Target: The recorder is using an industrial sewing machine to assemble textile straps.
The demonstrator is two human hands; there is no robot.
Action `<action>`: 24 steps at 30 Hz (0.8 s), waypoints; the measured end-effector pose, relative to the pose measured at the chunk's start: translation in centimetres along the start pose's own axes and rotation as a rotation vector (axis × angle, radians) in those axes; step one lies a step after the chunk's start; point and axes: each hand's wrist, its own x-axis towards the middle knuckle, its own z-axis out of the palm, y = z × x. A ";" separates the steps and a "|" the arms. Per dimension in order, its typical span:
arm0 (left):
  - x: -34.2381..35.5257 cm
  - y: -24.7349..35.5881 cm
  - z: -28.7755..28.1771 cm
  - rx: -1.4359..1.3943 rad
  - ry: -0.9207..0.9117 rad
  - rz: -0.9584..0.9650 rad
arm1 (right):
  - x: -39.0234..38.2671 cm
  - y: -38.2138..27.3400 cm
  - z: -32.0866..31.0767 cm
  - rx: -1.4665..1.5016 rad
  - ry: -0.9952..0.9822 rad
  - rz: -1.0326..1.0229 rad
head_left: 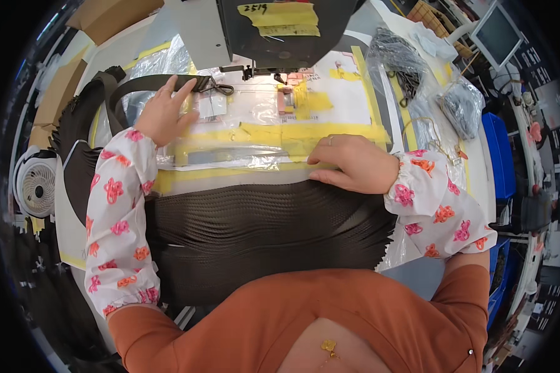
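Observation:
My left hand (168,112) rests with fingers apart across a dark webbing strap (140,86), whose metal snap hook (223,88) lies left of the sewing machine's needle area (280,79). My right hand (348,163), fingers loosely bent and apart, rests at the near edge of a clear plastic template sheet (230,152) with yellow tape. Below both hands a thick stack of dark webbing straps (267,230) lies across the table's front, against my body. Under the needle area is a small pink and yellow fixture (286,99).
More straps (74,137) hang at the left beside a white fan (37,183) and cardboard boxes (59,93). At right are plastic bags of hardware (460,109), blue bins (498,155) and a small screen (496,34). The machine head (286,50) overhangs the middle.

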 end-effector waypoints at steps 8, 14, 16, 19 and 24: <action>-6.0 10.3 -2.4 -0.557 -0.221 0.133 | 0.8 1.0 0.9 0.331 -0.246 0.005; -5.5 11.8 -2.1 -0.502 -0.095 0.020 | 0.6 0.7 0.7 0.246 -0.126 -0.017; -5.4 10.6 -2.5 -0.498 0.045 -0.041 | 0.3 1.0 0.3 0.387 -0.002 0.000; -5.0 5.5 -4.4 -0.315 0.314 -0.182 | 0.1 2.5 -1.1 0.261 -0.031 -0.015; -4.3 -2.3 -6.2 0.347 0.028 -0.407 | 2.5 2.4 -0.8 0.550 -0.175 0.236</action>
